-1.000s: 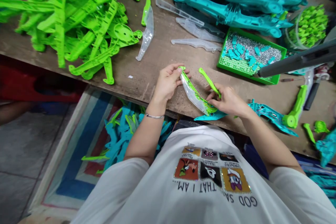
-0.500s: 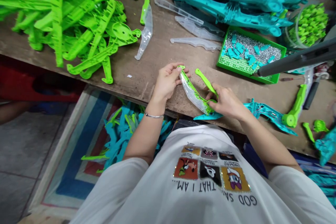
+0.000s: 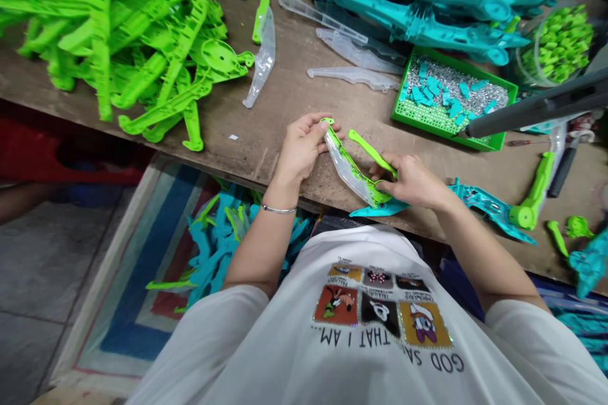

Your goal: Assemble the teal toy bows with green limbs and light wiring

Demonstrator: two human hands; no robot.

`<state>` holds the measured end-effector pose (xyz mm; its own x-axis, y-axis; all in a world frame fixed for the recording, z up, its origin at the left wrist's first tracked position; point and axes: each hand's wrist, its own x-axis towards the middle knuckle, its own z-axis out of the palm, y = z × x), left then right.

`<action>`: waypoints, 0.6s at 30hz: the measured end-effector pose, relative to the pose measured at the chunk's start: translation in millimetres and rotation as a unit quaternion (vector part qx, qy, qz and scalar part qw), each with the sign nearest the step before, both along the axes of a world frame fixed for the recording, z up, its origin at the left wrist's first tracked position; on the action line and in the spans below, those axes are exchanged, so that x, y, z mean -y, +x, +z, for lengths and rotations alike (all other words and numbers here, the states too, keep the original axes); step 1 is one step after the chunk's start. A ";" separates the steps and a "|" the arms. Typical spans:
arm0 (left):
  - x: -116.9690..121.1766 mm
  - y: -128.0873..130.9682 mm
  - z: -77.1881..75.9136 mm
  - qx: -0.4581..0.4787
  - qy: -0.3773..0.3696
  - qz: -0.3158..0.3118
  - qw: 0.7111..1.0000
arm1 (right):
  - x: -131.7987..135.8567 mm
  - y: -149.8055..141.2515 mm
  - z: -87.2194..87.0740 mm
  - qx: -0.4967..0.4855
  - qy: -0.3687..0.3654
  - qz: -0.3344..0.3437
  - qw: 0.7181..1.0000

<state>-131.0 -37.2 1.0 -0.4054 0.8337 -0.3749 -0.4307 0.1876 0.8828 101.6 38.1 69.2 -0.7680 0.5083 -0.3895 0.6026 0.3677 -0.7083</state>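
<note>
My left hand is closed on the upper end of a curved green plastic part with a clear plastic piece along its near side. A slim green plastic strip sticks out from my right hand, whose fingers are closed on it close to the curved part's round lower end. Whether those fingers also grip the round end is hard to make out. Beneath, at the table edge, lies a long teal plastic part, partly hidden by my right hand and forearm.
Green parts are heaped at the left. Loose clear pieces lie ahead. A green tray holds screws and teal bits. Teal mouldings line the back. A grey power tool reaches in from the right, near a tub.
My right hand has shifted slightly right, and the slim green strip has tilted, its free end lower and further left. My left hand keeps its hold on the curved part.
</note>
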 end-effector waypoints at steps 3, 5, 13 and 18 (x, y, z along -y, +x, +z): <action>0.1 0.0 0.1 -0.001 0.002 -0.003 1.000 | -3.1 0.6 0.3 -0.013 -0.025 -0.007 1.000; 0.1 -0.1 -0.2 -0.001 0.004 -0.004 1.000 | -4.1 0.1 -0.5 -0.020 -0.033 -0.011 0.999; 0.0 -0.4 0.3 -0.001 0.001 -0.007 1.000 | -4.0 -0.7 -6.9 -0.024 -0.062 -0.034 0.997; 0.0 0.1 0.6 0.001 0.003 -0.006 1.000 | -3.7 -1.7 -4.0 -0.014 -0.028 -0.021 0.999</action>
